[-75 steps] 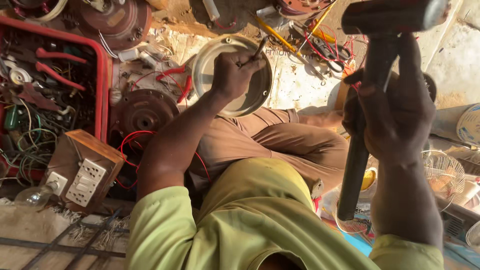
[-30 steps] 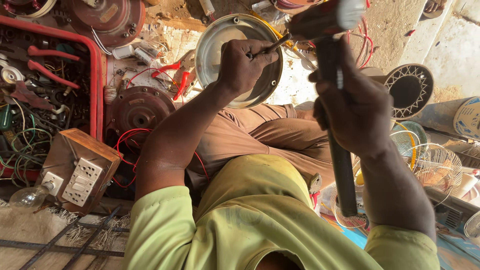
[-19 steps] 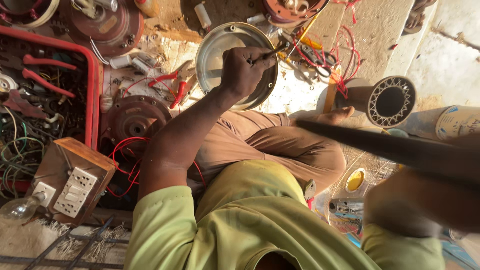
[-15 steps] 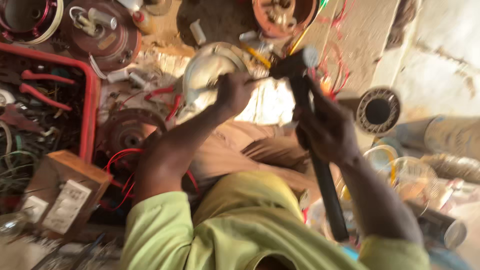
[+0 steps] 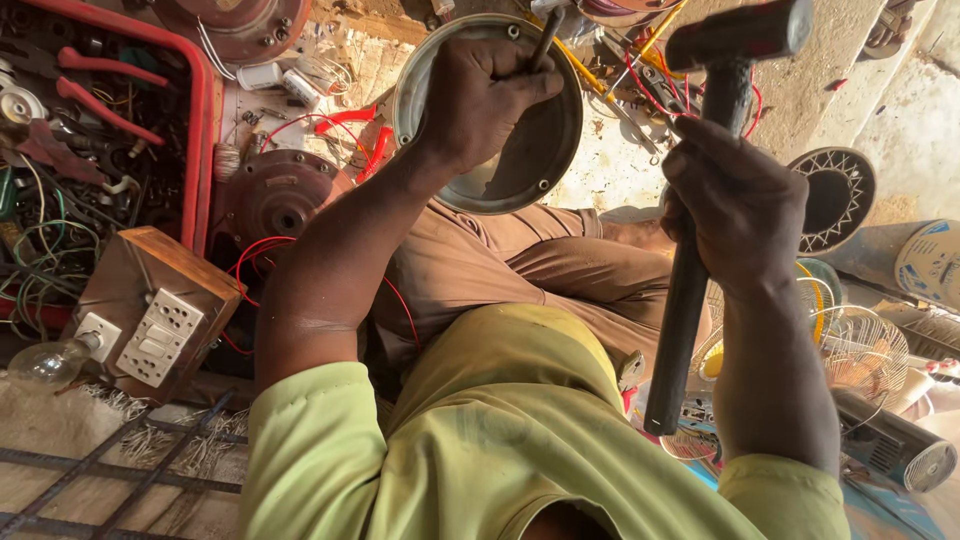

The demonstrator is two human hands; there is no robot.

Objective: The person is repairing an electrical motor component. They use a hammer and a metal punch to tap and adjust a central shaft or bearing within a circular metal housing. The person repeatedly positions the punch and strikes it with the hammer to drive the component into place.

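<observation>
Sleeves of a yellow-green shirt fill the bottom of the frame, with brown trousers just above. At the right, the right hand is wrapped tight around the dark handle of a hammer, whose head is up near the top right. At the top middle, the left hand is curled in a fist around a thin metal punch, which stands on a round silver metal cover. At the lower left sits a wooden box with white switches and a clear light bulb. Farther up, a dark round motor part lies beside red wires. A red crate full of tools and wires fills the upper left. A white drum with blue print lies at the right edge.
</observation>
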